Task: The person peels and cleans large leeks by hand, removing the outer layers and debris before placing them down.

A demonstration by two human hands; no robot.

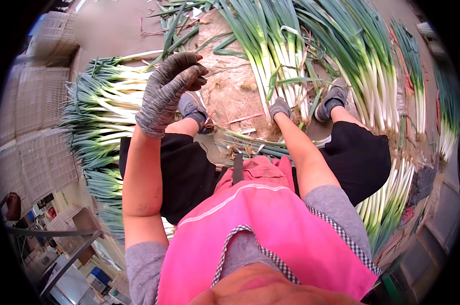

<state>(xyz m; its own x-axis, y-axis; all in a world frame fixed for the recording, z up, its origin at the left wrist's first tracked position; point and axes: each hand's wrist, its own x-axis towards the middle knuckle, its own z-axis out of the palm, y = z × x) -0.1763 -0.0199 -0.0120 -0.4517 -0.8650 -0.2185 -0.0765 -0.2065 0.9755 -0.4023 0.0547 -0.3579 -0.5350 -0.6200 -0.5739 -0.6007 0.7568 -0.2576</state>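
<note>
My left hand (pixel 171 91), in a grey knitted glove with dark fingertips, is raised at left of centre. Its fingers are bent and apart, with nothing seen between them. Lower down, my right hand (pixel 280 108), gloved in grey, is at the white lower stalks of a pile of long green onions (pixel 268 72); its fingers are hidden, so its hold cannot be told. Those onions lie with green leaves away from me and roots near me. A brown sheet (pixel 230 91), littered with root bits, lies between my feet. A red-and-white tie strip (pixel 243 119) crosses it.
Trimmed green onions (pixel 115 103) are stacked at left, beside pale plastic crates (pixel 43 95). More long onions (pixel 371 76) lie at right, past my right shoe (pixel 332 100); another bunch (pixel 388 202) is at lower right. Loose leaves (pixel 176 34) lie ahead. A metal frame (pixel 69 263) stands lower left.
</note>
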